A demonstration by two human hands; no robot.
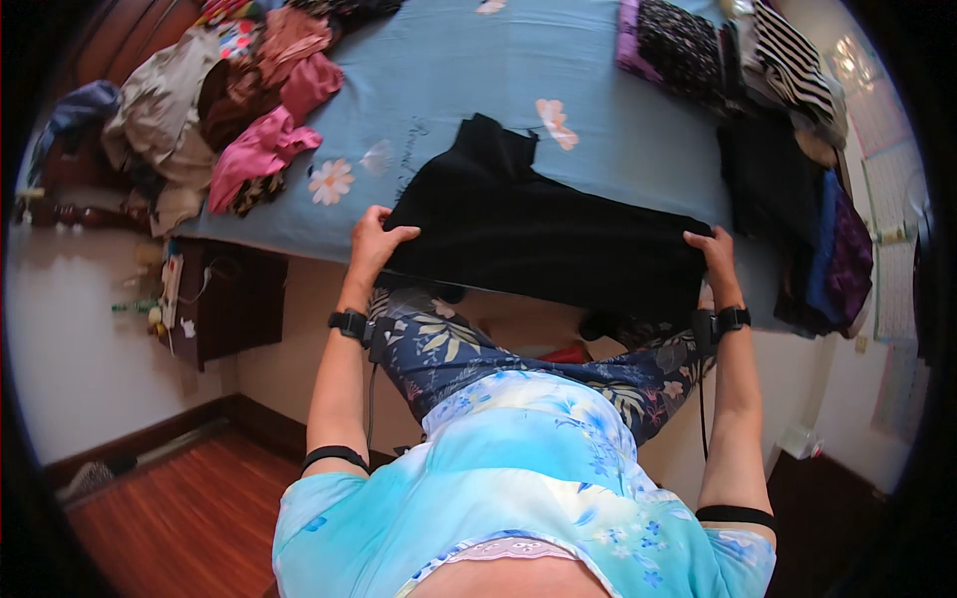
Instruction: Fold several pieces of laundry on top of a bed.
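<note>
A black garment (pixel 528 229) is stretched sideways between my hands along the near edge of the bed. Its far left part, a narrower piece, points away from me over the blue sheet (pixel 439 70). My left hand (pixel 373 245) grips the left end, thumb on top of the cloth. At the opposite end my right hand (pixel 717 255) holds the other edge, also with its thumb above. The fingers of both hands are partly hidden under the fabric. Which kind of garment it is I cannot tell. Its front edge hangs over the bedside above my knees.
A loose heap of clothes, with a pink piece (pixel 264 149) and a beige piece (pixel 164 100), lies at the far left. Folded clothes, among them a striped one (pixel 793 60), are stacked at the right. A dark wooden cabinet (pixel 234 299) stands below the bed's left side.
</note>
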